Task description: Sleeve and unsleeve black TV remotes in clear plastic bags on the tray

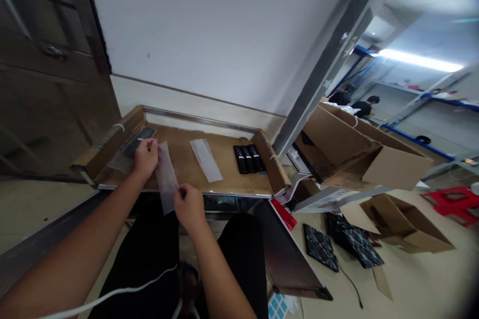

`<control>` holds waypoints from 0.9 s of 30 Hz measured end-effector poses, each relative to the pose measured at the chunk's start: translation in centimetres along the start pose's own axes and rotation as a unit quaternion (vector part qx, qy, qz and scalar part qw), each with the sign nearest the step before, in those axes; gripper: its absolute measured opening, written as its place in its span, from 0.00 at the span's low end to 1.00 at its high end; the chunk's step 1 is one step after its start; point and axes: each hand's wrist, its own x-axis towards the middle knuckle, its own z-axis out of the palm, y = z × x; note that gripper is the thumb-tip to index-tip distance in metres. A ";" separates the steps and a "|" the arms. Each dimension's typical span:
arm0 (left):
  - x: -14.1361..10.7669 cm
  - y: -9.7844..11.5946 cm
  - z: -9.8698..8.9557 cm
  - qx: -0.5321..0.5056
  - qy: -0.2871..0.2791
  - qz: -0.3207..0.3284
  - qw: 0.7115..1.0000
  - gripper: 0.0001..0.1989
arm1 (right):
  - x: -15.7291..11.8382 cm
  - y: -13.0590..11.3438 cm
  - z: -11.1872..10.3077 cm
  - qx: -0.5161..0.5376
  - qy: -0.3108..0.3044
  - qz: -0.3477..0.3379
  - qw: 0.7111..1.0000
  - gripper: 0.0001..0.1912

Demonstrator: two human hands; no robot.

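Observation:
A long, narrow, translucent plastic sleeve (165, 167) is stretched between my two hands above the near edge of the cardboard-lined tray table (179, 137). My left hand (146, 158) pinches its upper end, and my right hand (190, 208) grips its side lower down. Beyond my left hand lie more clear sleeves (121, 161), with something dark in or under them. A second whitish sleeve (206, 160) lies flat mid-table. Farther right, three slim black objects with small white labels (249, 158) rest side by side; their kind is unclear.
Raised cardboard edges (275, 162) bound the table. At right stand a large open carton (339, 142) and a smaller carton (407, 222) on the floor. Black patterned packages (321, 247) and a red stool (451, 204) are nearby. A white cable (123, 290) crosses my lap. Two people sit far back.

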 end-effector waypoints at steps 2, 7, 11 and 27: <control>-0.1 0.5 0.0 -0.025 -0.001 -0.030 0.999 0.17 | 0.4 0.9 -1.1 0.029 0.003 0.004 1.000 0.09; -0.6 1.6 0.0 -0.104 -0.015 -0.075 0.992 0.17 | 5.0 2.8 -4.8 0.059 0.085 0.047 0.994 0.13; -0.6 1.5 0.2 -0.120 -0.023 -0.064 0.990 0.15 | 9.4 3.4 -7.3 -0.006 0.080 0.090 0.993 0.15; -0.9 2.2 0.0 0.145 -0.093 0.129 0.977 0.10 | 8.2 11.0 -12.1 -0.082 0.210 0.015 0.974 0.24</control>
